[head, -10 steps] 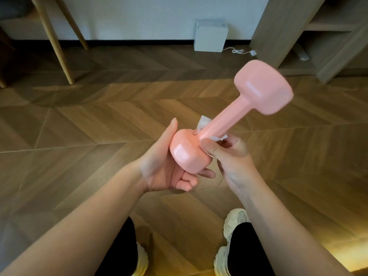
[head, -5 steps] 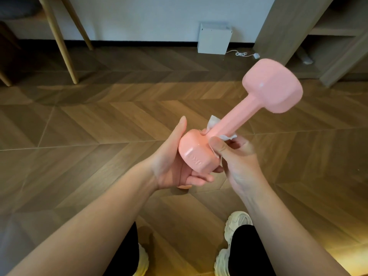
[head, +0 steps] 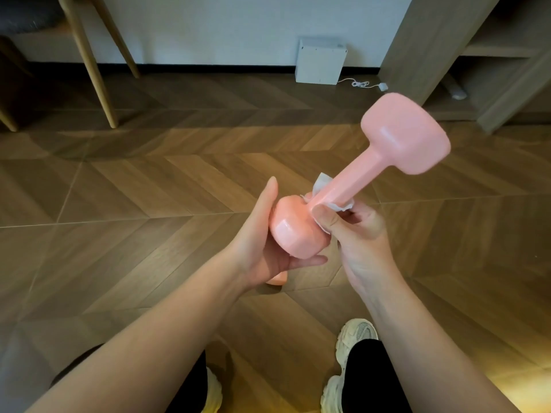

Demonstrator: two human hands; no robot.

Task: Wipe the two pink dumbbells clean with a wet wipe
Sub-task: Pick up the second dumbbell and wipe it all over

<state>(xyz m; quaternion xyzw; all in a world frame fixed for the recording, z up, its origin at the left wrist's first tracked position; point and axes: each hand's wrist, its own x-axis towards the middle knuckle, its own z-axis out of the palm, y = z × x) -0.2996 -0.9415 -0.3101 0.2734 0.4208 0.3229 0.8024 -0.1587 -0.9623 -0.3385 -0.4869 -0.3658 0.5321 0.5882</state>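
Head view: hands [head: 357,234] grip dumbbell [head: 351,186] between them.

1. Floor [head: 149,189] under me: brown wood planks in a chevron pattern, running to the far wall.
2. Wall [head: 223,25] ahead is plain white, with a dark baseboard [head: 208,68] along the bottom.
3. White box [head: 320,61] sits on the floor against the wall; a white cable [head: 362,84] trails right from it.
4. Top left: slanted light wooden legs [head: 89,61] of some furniture, top cut off.
5. Top right: wooden shelf unit [head: 447,55] with open compartments, dim inside.
6. Warm yellow glow [head: 521,389] on the floor, bottom right corner.
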